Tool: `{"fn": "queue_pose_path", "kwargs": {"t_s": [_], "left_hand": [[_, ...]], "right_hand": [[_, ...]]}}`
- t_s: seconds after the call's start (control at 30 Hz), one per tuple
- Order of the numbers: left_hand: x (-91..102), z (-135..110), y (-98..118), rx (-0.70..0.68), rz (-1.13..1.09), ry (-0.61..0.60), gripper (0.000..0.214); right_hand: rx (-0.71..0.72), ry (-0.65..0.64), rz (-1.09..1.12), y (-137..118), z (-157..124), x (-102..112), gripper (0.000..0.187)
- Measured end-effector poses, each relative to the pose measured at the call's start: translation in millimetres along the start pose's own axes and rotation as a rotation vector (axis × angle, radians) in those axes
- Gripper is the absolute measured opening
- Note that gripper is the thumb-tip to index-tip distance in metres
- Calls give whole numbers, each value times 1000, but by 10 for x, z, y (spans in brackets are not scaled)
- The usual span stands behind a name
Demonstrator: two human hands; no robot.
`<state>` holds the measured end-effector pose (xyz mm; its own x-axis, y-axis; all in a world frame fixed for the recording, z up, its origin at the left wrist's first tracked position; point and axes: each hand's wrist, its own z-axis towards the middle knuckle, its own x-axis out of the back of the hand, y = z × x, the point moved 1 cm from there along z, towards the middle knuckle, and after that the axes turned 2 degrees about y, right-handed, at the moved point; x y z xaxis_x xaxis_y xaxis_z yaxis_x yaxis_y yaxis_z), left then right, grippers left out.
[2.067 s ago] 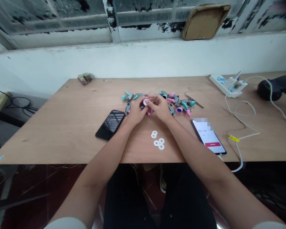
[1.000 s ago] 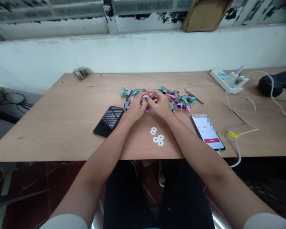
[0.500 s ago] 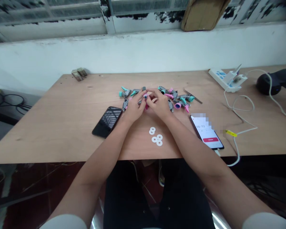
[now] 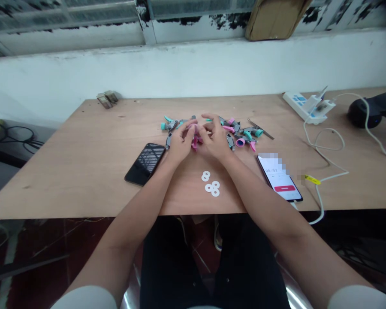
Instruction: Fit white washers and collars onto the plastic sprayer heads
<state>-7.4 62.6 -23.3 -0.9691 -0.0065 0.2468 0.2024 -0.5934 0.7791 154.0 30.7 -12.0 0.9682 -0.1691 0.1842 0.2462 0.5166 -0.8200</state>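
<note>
With fingers (image 4: 187,125) of the left hand (image 4: 180,145) bent in, held a small pink piece (image 4: 194,126) between the two hands, toward the middle of the surface (image 4: 67,163). With the right hand (image 4: 217,139) just beside it, had the forefinger (image 4: 212,116) raised clear of the thumb (image 4: 203,134); could not tell whether pinching the piece, touching it or neither. Nearer the edge, between the forearms (image 4: 159,193), had five flat white rings (image 4: 209,187) lying in an overlapping pair and a touching trio. Beyond the left hand, had teal-and-grey parts (image 4: 169,125); past the right, had a loose cluster (image 4: 242,136) of pink, teal and grey parts, with tweezers (image 4: 262,129) just beside it. To the left had a dark phone (image 4: 145,164) lying flat, to the right a lit phone (image 4: 281,178).
</note>
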Motion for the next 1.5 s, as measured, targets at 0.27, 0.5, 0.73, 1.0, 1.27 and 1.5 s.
{"fn": "queue_pose_path", "kwargs": {"t_s": [0.27, 0.5, 0.73, 1.0, 1.27, 1.5], "left_hand": [[65, 96, -213, 482, -245, 155, 51], [112, 100, -283, 648, -273, 105, 44], [78, 54, -323, 339, -36, 126, 35], [155, 14, -14, -20, 316, 165, 26], [11, -58, 126, -178, 96, -38, 55], [-59, -20, -69, -118, -151, -121, 55]], "right_hand": [[136, -55, -159, -102, 156, 186, 26], [-169, 9, -772, 405, 260, 490, 19], [-222, -43, -882, 623, 196, 513, 18], [-155, 26, -656, 501, 290, 570, 32], [158, 91, -83, 86, 188, 325, 52], [102, -77, 126, 177, 118, 91, 69]]}}
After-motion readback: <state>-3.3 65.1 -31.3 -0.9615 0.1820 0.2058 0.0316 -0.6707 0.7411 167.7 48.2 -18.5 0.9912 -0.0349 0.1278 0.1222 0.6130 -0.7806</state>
